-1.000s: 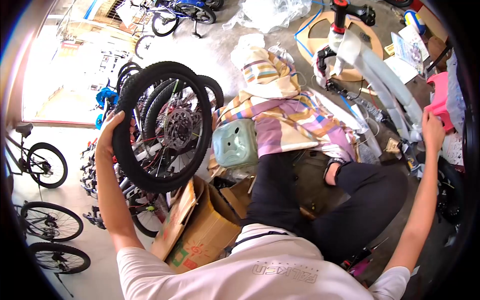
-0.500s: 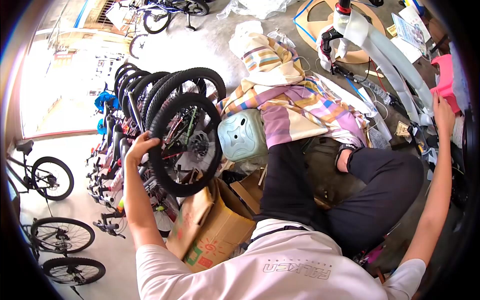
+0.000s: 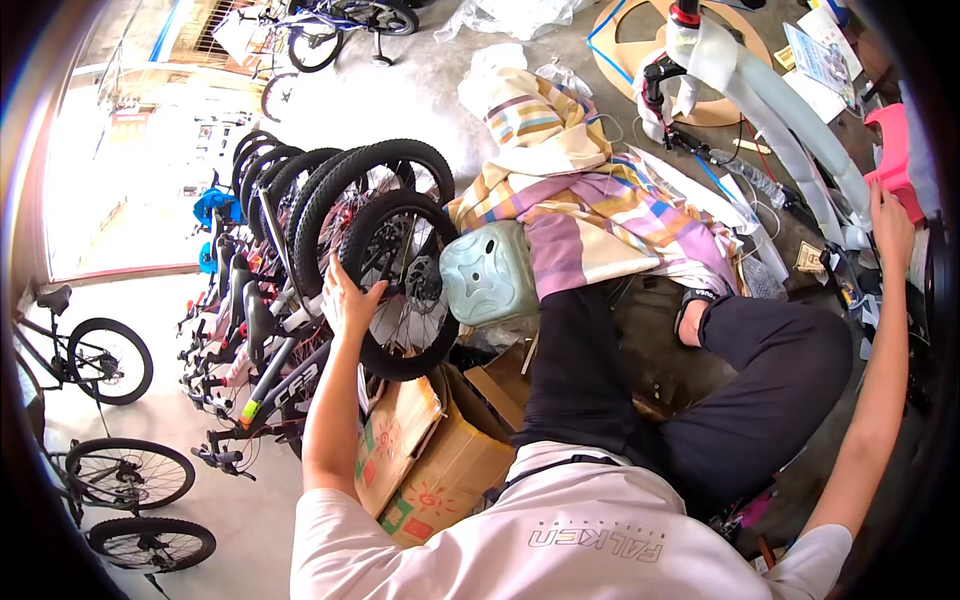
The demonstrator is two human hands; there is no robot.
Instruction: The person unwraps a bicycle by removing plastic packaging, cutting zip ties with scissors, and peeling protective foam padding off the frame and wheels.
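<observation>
My left hand (image 3: 350,302) is on the near side of a bicycle wheel (image 3: 372,345) with a black tyre. The tyre lies between my thumb and fingers, and the wheel stands upright in front of the parked bikes. Far to the right, my right hand (image 3: 890,222) has its fingers pressed together at the edge of a pink plastic stool (image 3: 893,165). Close to that hand is a bicycle frame (image 3: 775,105) wrapped in pale foam. Beside the wheel sits a light-green plastic stool (image 3: 487,275).
Several bikes (image 3: 375,158) stand in a tight row behind the wheel. An opened cardboard box (image 3: 450,480) is below it. Checked cloth (image 3: 590,225) covers the floor ahead of my legs. Cardboard sheeting (image 3: 640,35) and packaging lie at upper right. More bikes (image 3: 130,470) stand at left.
My left hand has moved right, and the wheel has shifted right and turned with it, uncovering more of the bikes behind. My right hand stays at the pink stool.
</observation>
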